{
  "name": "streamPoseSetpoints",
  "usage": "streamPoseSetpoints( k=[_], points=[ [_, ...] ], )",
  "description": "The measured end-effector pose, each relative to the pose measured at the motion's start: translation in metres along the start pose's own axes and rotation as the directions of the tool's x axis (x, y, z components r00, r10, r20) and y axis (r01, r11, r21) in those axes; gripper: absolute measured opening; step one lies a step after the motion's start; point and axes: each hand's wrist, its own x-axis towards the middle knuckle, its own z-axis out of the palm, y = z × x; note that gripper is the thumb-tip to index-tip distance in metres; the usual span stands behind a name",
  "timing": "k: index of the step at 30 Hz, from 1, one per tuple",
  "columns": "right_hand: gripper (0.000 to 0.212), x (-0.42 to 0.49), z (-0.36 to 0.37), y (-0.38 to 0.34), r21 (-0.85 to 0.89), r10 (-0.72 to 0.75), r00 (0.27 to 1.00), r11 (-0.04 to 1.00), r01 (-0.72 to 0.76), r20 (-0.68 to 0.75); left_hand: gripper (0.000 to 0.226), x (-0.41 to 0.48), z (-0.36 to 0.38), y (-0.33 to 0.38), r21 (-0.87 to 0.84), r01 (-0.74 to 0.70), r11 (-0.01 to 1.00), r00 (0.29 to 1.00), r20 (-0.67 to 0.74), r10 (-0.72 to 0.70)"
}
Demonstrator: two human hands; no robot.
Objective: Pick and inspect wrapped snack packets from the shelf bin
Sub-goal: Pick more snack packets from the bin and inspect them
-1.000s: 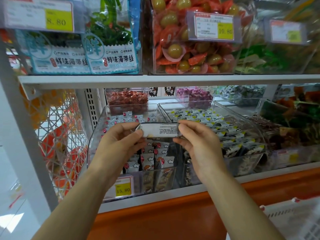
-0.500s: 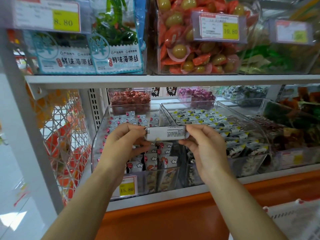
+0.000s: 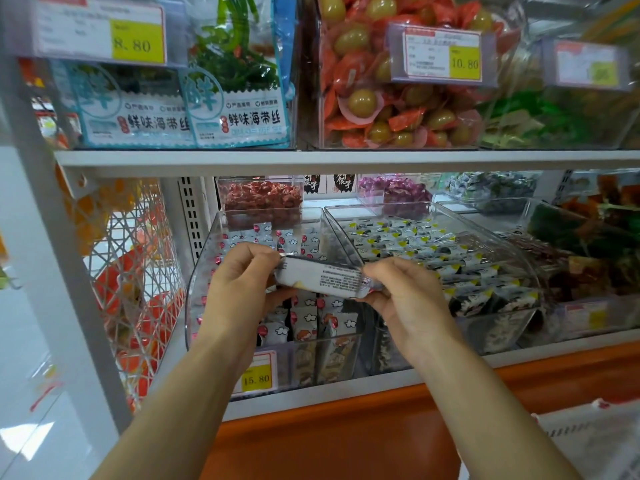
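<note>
Both hands were up in front of the lower shelf (image 3: pixel 346 393). L hand (image 3: pixel 239 289) and R hand (image 3: pixel 405 299) each pinched one end of a single snack packet (image 3: pixel 322 277) btw thumb and fingertips. It was held roughly level, R end a bit lower, w/ its white back and small printed text facing the person. It hung just above the front half of the clear bin (image 3: pixel 201 289) at the shelf's L end; contact w/ bin rim couldn't be told. That bin held loose packets (image 3: pixel 311 320), white w/ red and cloud marks, piled toward its front wall. Yellow price tag (image 3: pixel 256 374) reading 15.80 sat on its front. Second bin (image 3: pixel 512 244) stood just beside on the R, w/ black-and-yellow packets (image 3: pixel 433 258). Upper shelf (image 3: pixel 346 159) carried seaweed bags (image 3: pixel 239 112) at its L end and red-wrapped green snacks (image 3: pixel 381 109) near mid. Orange panel (image 3: pixel 346 438) ran below the lower shelf's front edge.
</note>
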Motion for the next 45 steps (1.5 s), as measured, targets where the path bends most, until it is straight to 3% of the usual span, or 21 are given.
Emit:
streamPoseSetpoints(
  k=[6,9,11,15,19,22,25,26,28,30,33,35,36,38,40,42,45],
  points=[
    [0.044,-0.001,-0.001,-0.001,0.087,0.065,0.998,0.994,-0.065,0.003,0.017,-0.002,0.001,0.000,0.139,-0.236,0.962,0.972,0.048,0.231],
    [0.031,-0.001,-0.001,0.000,0.118,0.070,0.997,0.991,-0.066,-0.034,0.014,-0.004,0.002,0.001,0.178,-0.300,0.937,0.953,0.099,0.286],
    [0.026,-0.001,-0.001,0.003,0.034,0.004,0.997,0.999,-0.002,-0.072,0.014,-0.004,0.003,0.002,0.168,-0.282,0.945,0.958,0.101,0.268],
    [0.019,-0.002,0.000,0.007,-0.339,-0.212,0.964,0.929,0.148,-0.159,0.006,-0.005,0.004,0.000,0.152,-0.175,0.973,0.981,0.113,0.159],
    [0.018,-0.005,0.004,0.006,-0.461,-0.336,0.928,0.857,0.230,-0.161,0.008,-0.006,0.005,0.000,0.130,-0.141,0.981,0.981,0.153,0.121],
    [0.018,-0.008,0.005,0.003,-0.408,-0.365,0.919,0.869,0.279,-0.148,0.012,-0.004,0.007,-0.002,0.097,-0.108,0.989,0.986,0.135,0.095],
    [0.013,-0.012,0.002,-0.003,-0.216,-0.314,0.949,0.924,0.315,0.041,0.018,0.003,0.008,-0.006,-0.010,0.008,1.000,0.999,0.049,-0.007],
    [0.015,-0.012,0.000,-0.004,-0.262,-0.303,0.946,0.909,0.324,0.116,0.019,0.005,0.009,-0.007,-0.073,0.043,0.996,0.999,0.027,-0.041],
    [0.033,-0.011,-0.004,-0.005,-0.490,-0.342,0.919,0.777,0.395,0.198,0.019,0.010,0.011,-0.009,-0.139,0.072,0.988,0.997,0.006,-0.071],
    [0.037,-0.008,-0.006,-0.006,-0.596,-0.434,0.889,0.679,0.428,0.144,0.020,0.013,0.015,-0.011,-0.128,0.077,0.989,0.997,0.011,-0.076],
    [0.024,-0.004,-0.010,-0.006,-0.489,-0.456,0.889,0.784,0.383,-0.036,0.027,0.018,0.022,-0.017,0.145,-0.029,0.989,1.000,-0.007,0.031],
    [0.016,0.000,-0.012,-0.005,-0.460,-0.460,0.880,0.811,0.361,-0.120,0.025,0.021,0.024,-0.023,0.468,-0.191,0.863,0.980,0.035,0.198],
    [0.015,0.001,-0.013,-0.004,-0.460,-0.465,0.874,0.813,0.357,-0.144,0.024,0.023,0.024,-0.026,0.634,-0.251,0.731,0.963,0.087,0.255],
    [0.019,0.003,-0.013,-0.002,-0.481,-0.479,0.862,0.802,0.353,-0.165,0.025,0.028,0.024,-0.033,0.852,-0.309,0.422,0.946,0.227,0.233],
    [0.024,0.005,-0.012,-0.001,-0.516,-0.497,0.854,0.777,0.359,-0.155,0.029,0.028,0.025,-0.038,0.924,-0.326,0.202,0.944,0.307,0.120],
    [0.025,0.006,-0.010,0.000,-0.533,-0.513,0.846,0.761,0.370,-0.144,0.029,0.027,0.025,-0.039,0.933,-0.340,0.121,0.940,0.333,0.074],
    [0.021,0.012,-0.008,-0.001,-0.594,-0.546,0.832,0.702,0.394,-0.094,0.019,0.029,0.021,-0.039,0.929,-0.349,0.125,0.935,0.335,0.119]
  ],
)
